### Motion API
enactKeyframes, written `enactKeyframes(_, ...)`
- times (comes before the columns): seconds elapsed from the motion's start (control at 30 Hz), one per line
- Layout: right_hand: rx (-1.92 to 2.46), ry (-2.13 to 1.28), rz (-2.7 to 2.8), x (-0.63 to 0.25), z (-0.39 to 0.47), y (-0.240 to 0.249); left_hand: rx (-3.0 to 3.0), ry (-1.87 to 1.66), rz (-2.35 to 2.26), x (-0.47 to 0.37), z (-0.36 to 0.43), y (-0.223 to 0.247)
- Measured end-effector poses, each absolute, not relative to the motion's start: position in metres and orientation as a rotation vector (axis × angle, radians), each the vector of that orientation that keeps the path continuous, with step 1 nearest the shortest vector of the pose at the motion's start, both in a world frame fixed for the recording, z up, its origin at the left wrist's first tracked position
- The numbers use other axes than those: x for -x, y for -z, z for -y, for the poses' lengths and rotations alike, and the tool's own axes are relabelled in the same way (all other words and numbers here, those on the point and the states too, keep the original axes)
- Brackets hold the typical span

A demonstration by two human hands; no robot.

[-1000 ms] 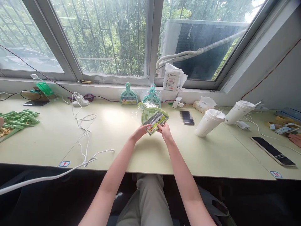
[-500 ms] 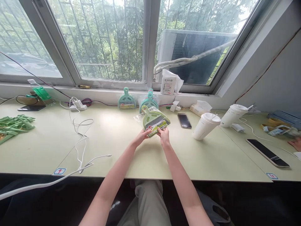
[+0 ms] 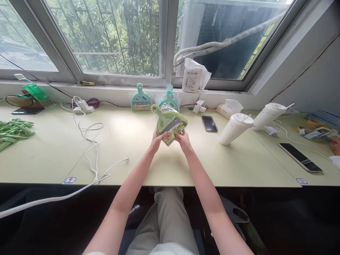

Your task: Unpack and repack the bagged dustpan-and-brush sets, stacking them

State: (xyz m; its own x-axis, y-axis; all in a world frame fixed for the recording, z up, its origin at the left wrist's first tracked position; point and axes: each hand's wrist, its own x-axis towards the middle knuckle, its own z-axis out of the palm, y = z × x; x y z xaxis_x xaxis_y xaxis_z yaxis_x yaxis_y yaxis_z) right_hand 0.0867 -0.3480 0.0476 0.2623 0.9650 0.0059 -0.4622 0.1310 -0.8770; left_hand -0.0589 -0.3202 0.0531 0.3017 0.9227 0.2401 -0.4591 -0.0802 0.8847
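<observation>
Both hands hold a green dustpan and brush set [image 3: 171,122] in clear wrapping above the table, its handle tilted to the upper left. My left hand [image 3: 157,140] grips its lower left edge, the thumb on the printed label. On the lower right side, my right hand [image 3: 183,140] pinches the label edge. Behind it several wrapped teal dustpan sets [image 3: 169,100] lean by the window wall, partly hidden by the green one. Another teal set [image 3: 141,99] stands to their left.
White cups [image 3: 236,128] and a dark phone [image 3: 209,124] stand or lie right of my hands. Another phone [image 3: 300,157] is farther right, near a person's hand [image 3: 335,144]. White cables [image 3: 94,152] and green strips [image 3: 16,131] lie left.
The green set has turned counterclockwise, its handle now pointing further left, with both hands still on it. The camera view has shifted, so the table sits higher in the picture.
</observation>
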Motion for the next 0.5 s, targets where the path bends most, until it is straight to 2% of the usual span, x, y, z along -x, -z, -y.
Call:
enactKeyframes(0.3,0.954,-1.184,0.668,-0.100,0.344,-0.047,-1.285,-1.043,-0.625,0.063,0.320,-0.057)
enactKeyframes(0.5,1.032,-1.143,0.609,-0.099,0.341,-0.046,-1.324,-1.041,-0.653,0.070,0.311,-0.052)
